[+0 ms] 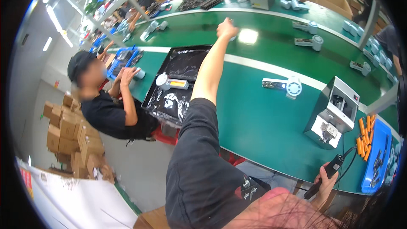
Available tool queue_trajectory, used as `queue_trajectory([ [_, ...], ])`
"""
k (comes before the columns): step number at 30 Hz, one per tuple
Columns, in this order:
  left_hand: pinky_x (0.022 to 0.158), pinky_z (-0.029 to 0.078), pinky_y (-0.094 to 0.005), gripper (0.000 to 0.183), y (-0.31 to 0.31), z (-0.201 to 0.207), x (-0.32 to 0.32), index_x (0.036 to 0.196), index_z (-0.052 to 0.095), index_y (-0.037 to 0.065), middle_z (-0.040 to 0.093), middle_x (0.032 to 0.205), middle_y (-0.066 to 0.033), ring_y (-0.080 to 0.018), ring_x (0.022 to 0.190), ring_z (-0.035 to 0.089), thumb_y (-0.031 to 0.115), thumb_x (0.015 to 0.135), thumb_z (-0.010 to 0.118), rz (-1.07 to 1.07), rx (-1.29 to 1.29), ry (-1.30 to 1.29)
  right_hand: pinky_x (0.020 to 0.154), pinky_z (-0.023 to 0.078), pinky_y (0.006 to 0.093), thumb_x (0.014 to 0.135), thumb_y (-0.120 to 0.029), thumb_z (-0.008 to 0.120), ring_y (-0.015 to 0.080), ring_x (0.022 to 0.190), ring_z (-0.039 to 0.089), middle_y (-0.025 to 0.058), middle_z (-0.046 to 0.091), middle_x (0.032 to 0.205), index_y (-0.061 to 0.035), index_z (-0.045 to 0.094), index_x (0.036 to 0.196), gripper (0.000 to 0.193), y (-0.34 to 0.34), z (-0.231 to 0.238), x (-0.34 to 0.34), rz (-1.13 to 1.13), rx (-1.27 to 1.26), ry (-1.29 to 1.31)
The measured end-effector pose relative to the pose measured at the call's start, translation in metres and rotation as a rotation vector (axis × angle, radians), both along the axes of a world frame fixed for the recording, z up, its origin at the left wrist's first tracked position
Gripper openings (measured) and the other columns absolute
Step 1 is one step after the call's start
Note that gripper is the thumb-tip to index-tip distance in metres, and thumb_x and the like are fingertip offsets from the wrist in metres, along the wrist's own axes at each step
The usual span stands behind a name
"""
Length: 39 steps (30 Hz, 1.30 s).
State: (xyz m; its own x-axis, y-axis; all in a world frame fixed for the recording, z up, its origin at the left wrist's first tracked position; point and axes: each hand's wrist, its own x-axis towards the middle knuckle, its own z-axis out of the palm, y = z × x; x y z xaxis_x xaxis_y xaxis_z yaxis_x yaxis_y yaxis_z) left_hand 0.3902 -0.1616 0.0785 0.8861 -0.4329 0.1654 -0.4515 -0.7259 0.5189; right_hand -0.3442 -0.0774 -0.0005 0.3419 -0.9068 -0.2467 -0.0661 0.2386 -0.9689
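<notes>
My left arm reaches far across the green bench, and my left hand is over the conveyor with its fingers curled. A pale bit shows beneath it, but what it holds is too small to make out. At the lower right, my right hand is wrapped round a black corded electric screwdriver, held tilted beside the bench edge. On the bench between my arms lies a light-blue handheld fan with its handle opened. Another fan, with an orange battery in its handle, lies on a black tray.
A metal machine stands at the right, near loose orange batteries and a blue bin of small parts. More fans lie on the green conveyor. A co-worker sits at the left; cardboard boxes are stacked behind.
</notes>
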Motion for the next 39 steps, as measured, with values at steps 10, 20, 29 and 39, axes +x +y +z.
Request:
queue_trajectory([
  [10,0.091,0.059,-0.0350,0.049,0.102,0.044,-0.166,0.109,0.078,0.007,0.068,0.110,-0.0111,-0.0249,0.101,0.072,0.015,0.062,0.086,-0.527,-0.410,-0.249,0.047,0.044,0.0256,0.093,-0.008,0.075,0.0105,0.052,0.052,0.0045,0.057,0.081,-0.0019,0.056,0.113,0.028,0.009,0.000,0.002,0.003,-0.023,-0.163],
  [20,0.112,0.050,-0.0389,0.085,0.132,-0.027,-0.299,0.142,0.057,0.005,0.067,0.134,-0.0113,-0.0221,0.130,0.061,-0.016,0.061,0.074,-1.302,-0.427,0.948,0.047,0.043,0.0247,0.091,-0.009,0.077,0.0100,0.049,0.053,0.0020,0.057,0.071,-0.0004,0.059,0.108,0.026,0.005,0.009,0.006,0.034,-0.068,-0.157],
  [29,0.117,0.043,-0.0377,0.076,0.122,-0.073,-0.340,0.142,0.052,0.007,0.054,0.148,-0.0098,-0.0209,0.136,0.053,-0.009,0.070,0.072,-1.345,-0.485,1.119,0.047,0.042,0.0248,0.092,-0.010,0.077,0.0091,0.048,0.053,0.0002,0.057,0.065,-0.0005,0.061,0.106,0.023,0.011,0.018,0.010,-0.017,-0.088,-0.091],
  [39,0.114,0.042,-0.0350,0.088,0.135,-0.066,-0.345,0.152,0.043,0.008,0.049,0.141,-0.0051,-0.0176,0.133,0.050,0.005,0.078,0.090,-1.382,-0.373,0.852,0.049,0.042,0.0250,0.090,-0.006,0.075,0.0097,0.050,0.052,0.0008,0.054,0.069,0.0054,0.062,0.118,0.033,0.014,0.021,0.013,-0.058,-0.060,-0.051],
])
